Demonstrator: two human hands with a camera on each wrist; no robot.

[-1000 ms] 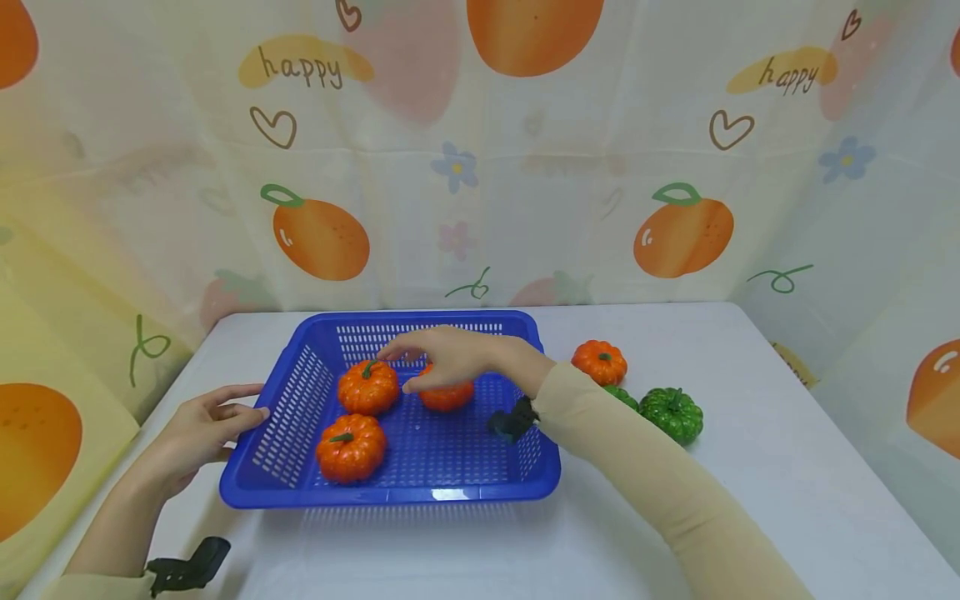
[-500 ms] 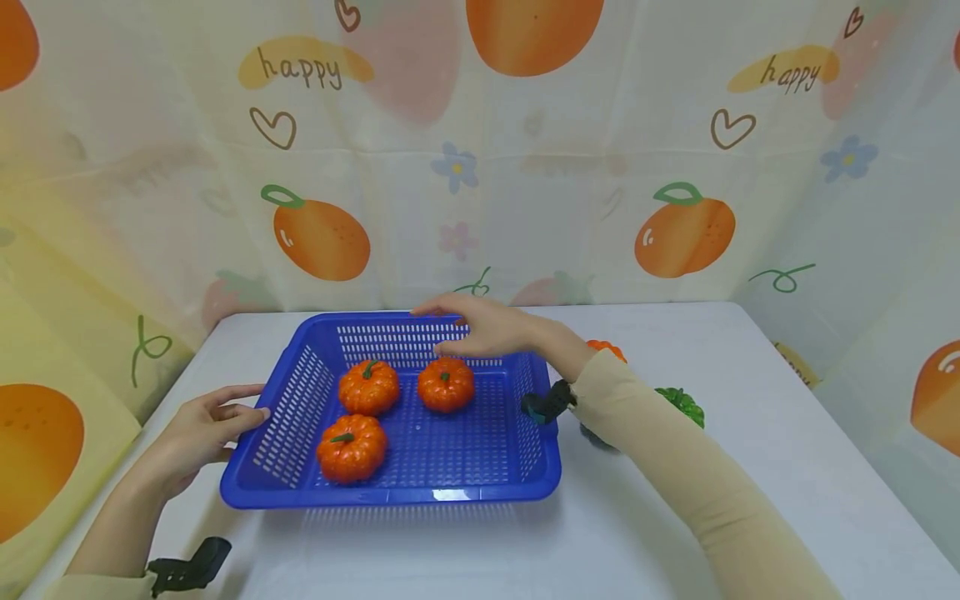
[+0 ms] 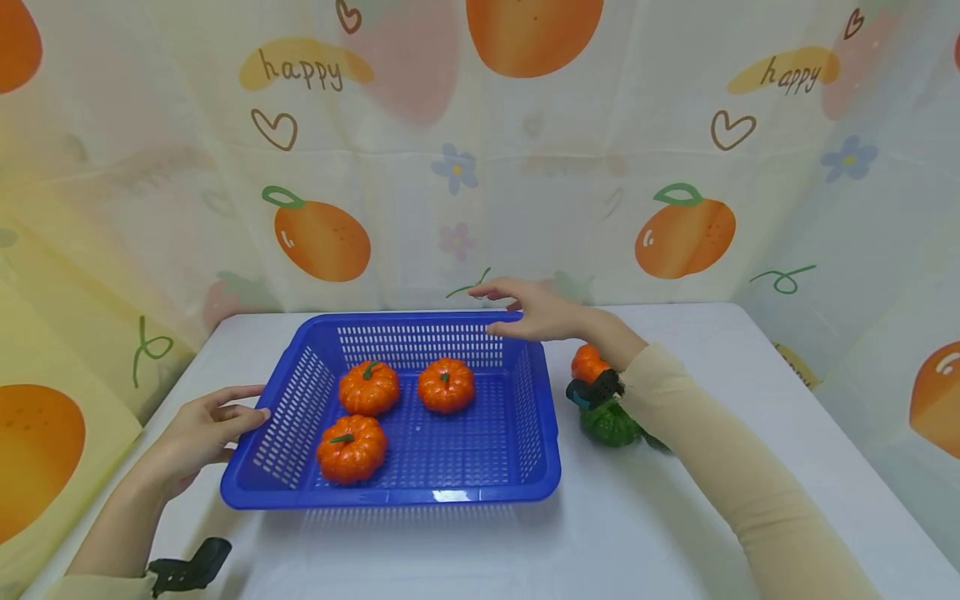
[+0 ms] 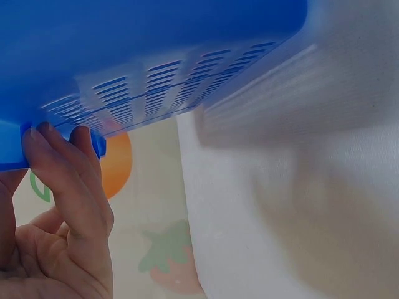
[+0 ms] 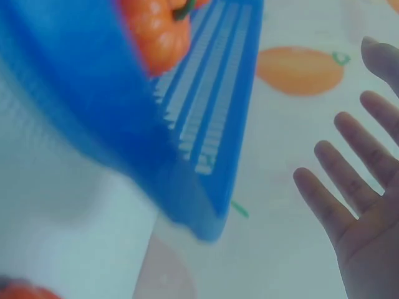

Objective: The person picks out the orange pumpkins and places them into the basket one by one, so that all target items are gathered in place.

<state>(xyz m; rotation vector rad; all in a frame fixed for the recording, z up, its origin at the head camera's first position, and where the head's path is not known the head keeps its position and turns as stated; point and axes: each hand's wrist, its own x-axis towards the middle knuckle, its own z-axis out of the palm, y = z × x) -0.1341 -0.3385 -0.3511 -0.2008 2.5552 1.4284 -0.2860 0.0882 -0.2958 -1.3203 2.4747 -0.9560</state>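
My left hand (image 3: 206,432) holds the left rim of a blue plastic basket (image 3: 420,497), thumb over the edge; in the left wrist view its fingers (image 4: 68,162) curl against the rim. Three small orange pumpkins sit inside: one at the back left (image 3: 369,388), one at the back middle (image 3: 446,386) and one at the front left (image 3: 352,450). My right hand (image 3: 543,310) is over the basket's back right corner with nothing in it. The right wrist view shows that hand (image 5: 368,205) with fingers spread, apart from the basket.
Right of the basket, on the white table (image 3: 780,467), lie another orange pumpkin (image 3: 587,363) and a green pumpkin (image 3: 609,427), both partly behind my right wrist and sleeve. More green shows under the forearm. A patterned curtain (image 3: 525,225) hangs along the table's back edge.
My right hand has risen from the back middle pumpkin and moved right, out over the basket's back right corner. That pumpkin stays in the basket. My left hand has not moved.
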